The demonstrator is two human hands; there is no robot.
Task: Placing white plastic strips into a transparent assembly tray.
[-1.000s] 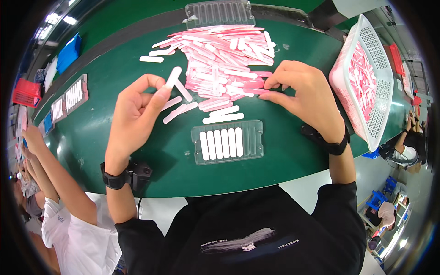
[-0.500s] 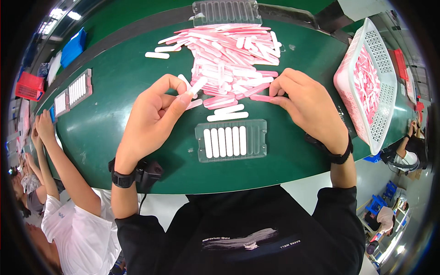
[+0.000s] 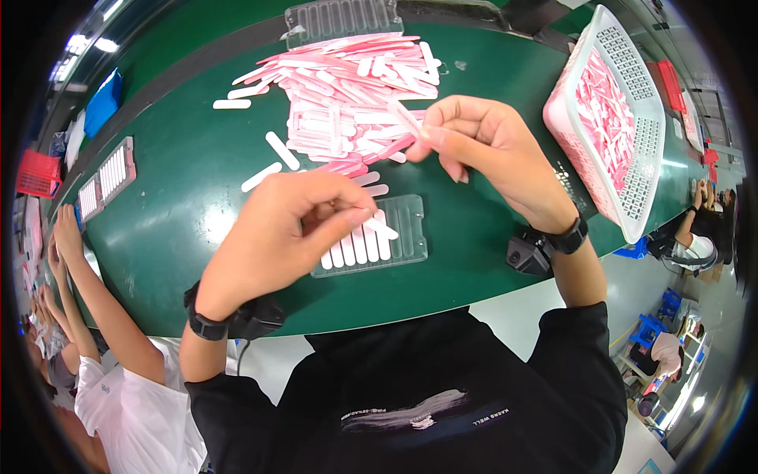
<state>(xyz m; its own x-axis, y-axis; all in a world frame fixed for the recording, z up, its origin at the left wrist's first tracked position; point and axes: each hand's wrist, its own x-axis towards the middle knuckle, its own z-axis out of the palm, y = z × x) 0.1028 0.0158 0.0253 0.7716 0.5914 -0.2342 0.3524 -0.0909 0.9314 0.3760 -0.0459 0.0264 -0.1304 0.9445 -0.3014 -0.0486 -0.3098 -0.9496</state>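
Pinched between thumb and fingers of my left hand is a flat, round-ended white stick, shaped like a small nail file. It is tilted over the clear slotted tray, where several white sticks lie side by side in the left slots. My left hand hides part of that tray. My right hand is closed on another flat stick, raised over the near right side of the pile. This loose pile of pink and white sticks covers the table beyond both hands.
A pale perforated basket full of such sticks stands at the right. Another clear slotted tray lies behind the pile. Filled trays sit at the left, near another person's hands. Some single sticks lie left of the pile.
My left hand has come nearer and right with its stick, from the pile's edge to over the tray. My right hand has lifted a stick from the pile. The whole view has shifted somewhat.
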